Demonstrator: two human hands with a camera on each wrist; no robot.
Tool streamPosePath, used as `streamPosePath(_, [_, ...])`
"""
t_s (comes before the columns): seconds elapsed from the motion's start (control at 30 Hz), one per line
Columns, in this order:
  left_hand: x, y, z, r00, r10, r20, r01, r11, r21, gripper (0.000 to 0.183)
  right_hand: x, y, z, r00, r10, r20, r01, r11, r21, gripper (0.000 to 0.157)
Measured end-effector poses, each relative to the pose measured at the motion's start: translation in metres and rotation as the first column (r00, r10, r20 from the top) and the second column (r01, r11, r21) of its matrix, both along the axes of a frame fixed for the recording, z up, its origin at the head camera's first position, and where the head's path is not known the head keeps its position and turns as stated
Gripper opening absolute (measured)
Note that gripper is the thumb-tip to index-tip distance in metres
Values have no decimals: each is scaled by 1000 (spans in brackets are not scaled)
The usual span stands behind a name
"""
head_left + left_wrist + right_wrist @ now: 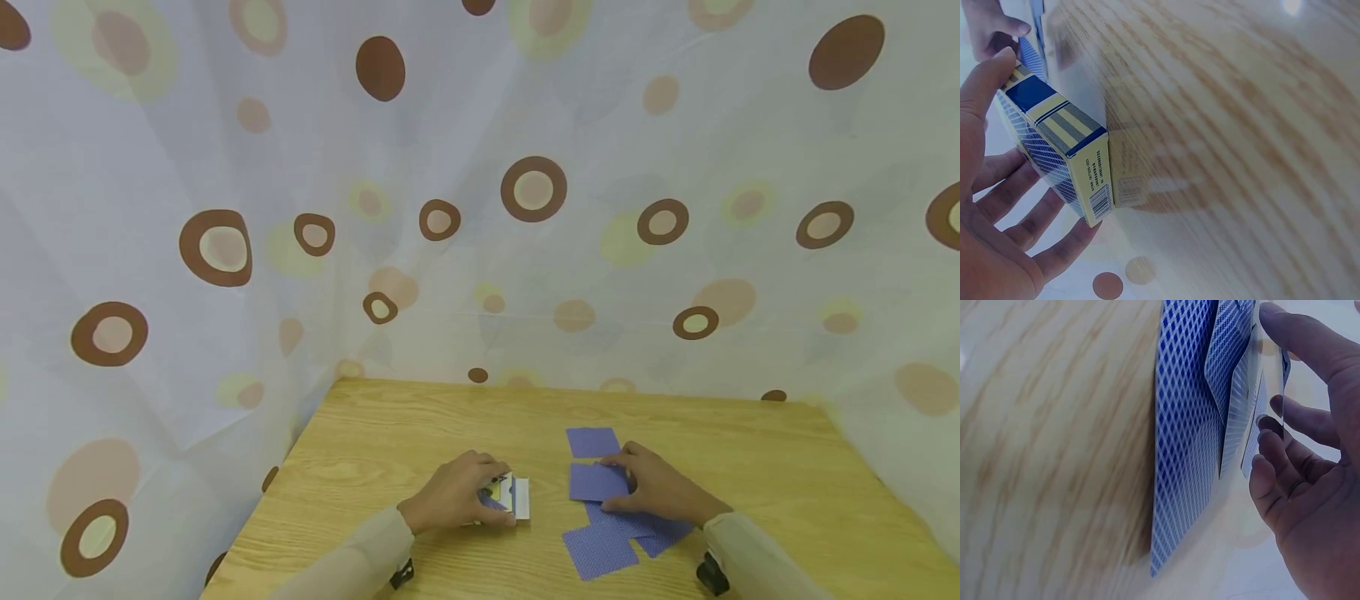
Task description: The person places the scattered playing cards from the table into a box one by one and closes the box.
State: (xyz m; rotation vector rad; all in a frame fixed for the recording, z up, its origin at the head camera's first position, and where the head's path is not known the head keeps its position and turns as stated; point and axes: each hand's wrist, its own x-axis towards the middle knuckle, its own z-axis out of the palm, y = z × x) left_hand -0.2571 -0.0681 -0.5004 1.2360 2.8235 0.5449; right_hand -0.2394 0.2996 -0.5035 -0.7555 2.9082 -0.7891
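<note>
My left hand (457,493) grips a small playing-card box (1063,125) that lies on the table, thumb along its near side and fingers along the far side. A white flap (522,498) sticks out of the box's right end. To the right, my right hand (660,487) holds a blue-backed playing card (596,482) by its edges between thumb and fingers. Seen from the right wrist, this card is nearly edge-on. Beneath and around that hand lie several blue-patterned cards (1185,437), spread and partly overlapping, faces hidden.
One separate card (592,442) lies farther back, beyond the right hand. Another card (600,550) lies toward the front. The wooden table (420,417) meets a white, dotted curtain (465,275) at its back and sides.
</note>
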Motion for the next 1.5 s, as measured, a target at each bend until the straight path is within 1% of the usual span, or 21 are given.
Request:
streamPosePath(0.27, [-1,1,3,1000,-5,-5,5,1000,-1,79,2,-3,3,1000,-1,-10,1,1000,5,76])
streamPosePath(0.57, [-1,2,2,1000,-3,-15,3,1000,-9,78,6,-6,7,1000,-3,-28,3,1000,6,78])
streamPosePath(0.8, [-1,2,1,1000,-1,-18,1,1000,-11,79,7,-10,9,1000,-14,-18,14,1000,12,78])
streamPosePath(1.07, [-1,2,1,1000,0,-16,0,1000,-6,80,8,-15,10,998,-10,-61,12,999,44,77])
streamPosePath(1.33, [1,1,2,1000,0,-20,0,1000,-2,80,8,-19,13,997,7,-72,-4,999,38,75])
streamPosePath(1.5, [1,1,1,1000,1,-15,-1,1000,0,80,9,-22,15,998,4,-68,-1,999,38,73])
